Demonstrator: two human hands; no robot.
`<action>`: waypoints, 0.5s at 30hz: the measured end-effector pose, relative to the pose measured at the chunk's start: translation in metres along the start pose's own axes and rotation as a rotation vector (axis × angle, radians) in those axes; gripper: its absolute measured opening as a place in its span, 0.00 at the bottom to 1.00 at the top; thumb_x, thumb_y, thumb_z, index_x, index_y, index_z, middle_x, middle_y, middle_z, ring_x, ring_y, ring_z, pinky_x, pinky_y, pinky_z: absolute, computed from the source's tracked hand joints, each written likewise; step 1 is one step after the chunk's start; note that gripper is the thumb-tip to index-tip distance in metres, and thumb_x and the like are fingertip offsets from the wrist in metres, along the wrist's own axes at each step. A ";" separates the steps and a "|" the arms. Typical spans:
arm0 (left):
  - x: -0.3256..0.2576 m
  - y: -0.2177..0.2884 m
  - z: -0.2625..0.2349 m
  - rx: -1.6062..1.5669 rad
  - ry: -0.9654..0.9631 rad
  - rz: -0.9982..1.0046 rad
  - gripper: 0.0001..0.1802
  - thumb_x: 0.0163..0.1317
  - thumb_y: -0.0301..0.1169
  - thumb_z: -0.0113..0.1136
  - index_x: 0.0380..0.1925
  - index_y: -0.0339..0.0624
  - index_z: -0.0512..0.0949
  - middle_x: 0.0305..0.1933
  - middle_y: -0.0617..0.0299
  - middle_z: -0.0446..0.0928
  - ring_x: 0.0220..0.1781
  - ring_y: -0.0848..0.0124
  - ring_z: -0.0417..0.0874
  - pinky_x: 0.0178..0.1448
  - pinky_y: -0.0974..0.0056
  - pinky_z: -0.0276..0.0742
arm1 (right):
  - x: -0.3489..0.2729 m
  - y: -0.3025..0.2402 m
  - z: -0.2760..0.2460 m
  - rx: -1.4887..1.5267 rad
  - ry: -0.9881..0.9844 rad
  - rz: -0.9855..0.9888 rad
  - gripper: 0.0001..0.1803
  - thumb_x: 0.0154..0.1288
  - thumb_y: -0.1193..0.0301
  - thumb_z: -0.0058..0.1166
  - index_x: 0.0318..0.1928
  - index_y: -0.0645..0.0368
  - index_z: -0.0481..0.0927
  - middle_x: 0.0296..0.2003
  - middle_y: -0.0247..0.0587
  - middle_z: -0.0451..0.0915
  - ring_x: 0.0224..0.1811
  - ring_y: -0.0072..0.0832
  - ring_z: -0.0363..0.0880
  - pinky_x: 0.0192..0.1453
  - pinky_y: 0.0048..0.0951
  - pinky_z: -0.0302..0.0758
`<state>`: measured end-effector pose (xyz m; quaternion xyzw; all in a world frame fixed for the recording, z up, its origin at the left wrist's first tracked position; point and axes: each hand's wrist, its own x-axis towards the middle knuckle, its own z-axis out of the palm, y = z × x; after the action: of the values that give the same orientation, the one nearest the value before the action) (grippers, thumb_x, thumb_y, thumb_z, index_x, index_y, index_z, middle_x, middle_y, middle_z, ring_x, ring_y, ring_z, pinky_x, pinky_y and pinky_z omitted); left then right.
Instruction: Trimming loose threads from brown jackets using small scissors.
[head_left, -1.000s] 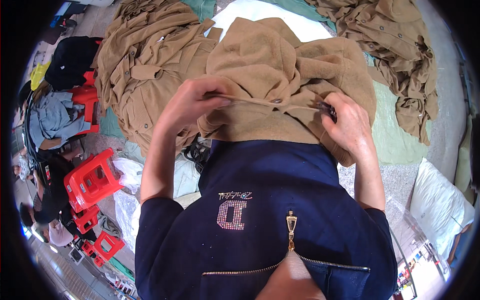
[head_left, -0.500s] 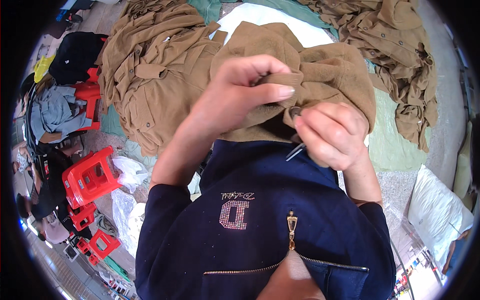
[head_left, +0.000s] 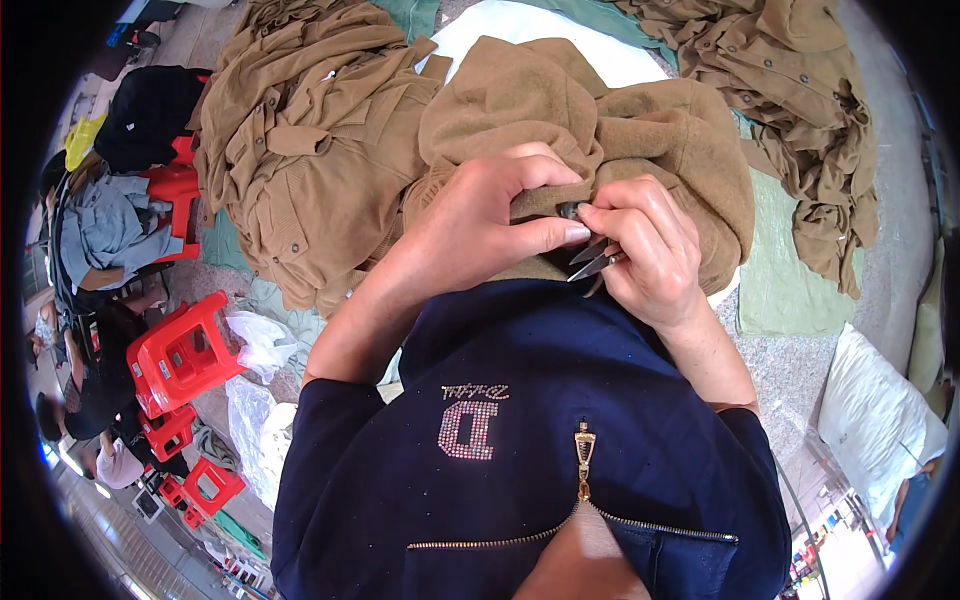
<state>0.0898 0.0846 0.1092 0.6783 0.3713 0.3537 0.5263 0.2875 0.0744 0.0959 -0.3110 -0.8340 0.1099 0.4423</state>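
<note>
Work looked unfinished, the right hand (head_left: pixel 655 250) pinching a dark round button (head_left: pixel 569 210) and gripping silver metal snips (head_left: pixel 592 266), the left hand (head_left: pixel 480 222) curled, grip unclear, over the brown fleecy garment (head_left: pixel 505 110) against the navy cloth top (head_left: pixel 535 345).

My dark blue shirt (head_left: pixel 530 350) bore one big block letter (head_left: pixel 467 431) in sparkling stones, with a short line of glittery script (head_left: pixel 476 391) just beside it.

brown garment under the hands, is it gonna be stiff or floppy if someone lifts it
The brown garment would probably hang floppy, since it slumps in soft, rounded folds. It seems unlikely to be slippery, given its matte, slightly fuzzy surface. Breaking looks improbable, as it is mostly cloth.
</note>
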 end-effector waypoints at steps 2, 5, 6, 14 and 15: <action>0.000 -0.001 -0.002 0.057 -0.008 0.009 0.12 0.53 0.19 0.66 0.39 0.30 0.79 0.39 0.59 0.80 0.41 0.72 0.79 0.47 0.70 0.73 | -0.003 0.002 0.003 0.090 -0.049 0.067 0.16 0.39 0.88 0.58 0.33 0.65 0.77 0.32 0.44 0.75 0.29 0.36 0.75 0.29 0.29 0.73; -0.002 0.002 -0.001 0.145 0.008 0.046 0.15 0.50 0.19 0.67 0.41 0.32 0.80 0.40 0.56 0.81 0.41 0.68 0.82 0.46 0.67 0.75 | 0.004 -0.004 0.008 0.206 0.066 0.235 0.18 0.43 0.88 0.58 0.39 0.63 0.76 0.36 0.42 0.75 0.29 0.33 0.76 0.30 0.28 0.74; -0.003 0.003 -0.001 0.176 0.029 0.073 0.16 0.50 0.20 0.68 0.41 0.33 0.80 0.40 0.55 0.81 0.41 0.66 0.83 0.45 0.66 0.77 | 0.003 -0.004 0.009 0.206 0.066 0.235 0.18 0.43 0.88 0.58 0.39 0.63 0.76 0.36 0.42 0.75 0.29 0.33 0.76 0.30 0.28 0.74; -0.002 0.000 0.002 0.348 0.136 0.027 0.15 0.51 0.25 0.69 0.39 0.33 0.80 0.35 0.54 0.82 0.39 0.62 0.84 0.43 0.64 0.77 | -0.005 0.008 0.016 0.215 0.013 0.372 0.13 0.46 0.85 0.60 0.35 0.62 0.75 0.31 0.41 0.77 0.28 0.32 0.79 0.30 0.28 0.74; -0.001 -0.001 0.001 0.343 0.140 0.003 0.15 0.51 0.26 0.70 0.39 0.33 0.80 0.34 0.54 0.82 0.39 0.61 0.84 0.43 0.64 0.77 | -0.006 0.009 0.017 0.220 0.047 0.342 0.13 0.45 0.85 0.59 0.33 0.62 0.75 0.31 0.42 0.78 0.28 0.32 0.79 0.30 0.28 0.74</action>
<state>0.0901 0.0829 0.1079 0.7324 0.4609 0.3323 0.3751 0.2805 0.0794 0.0774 -0.4003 -0.7414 0.2666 0.4680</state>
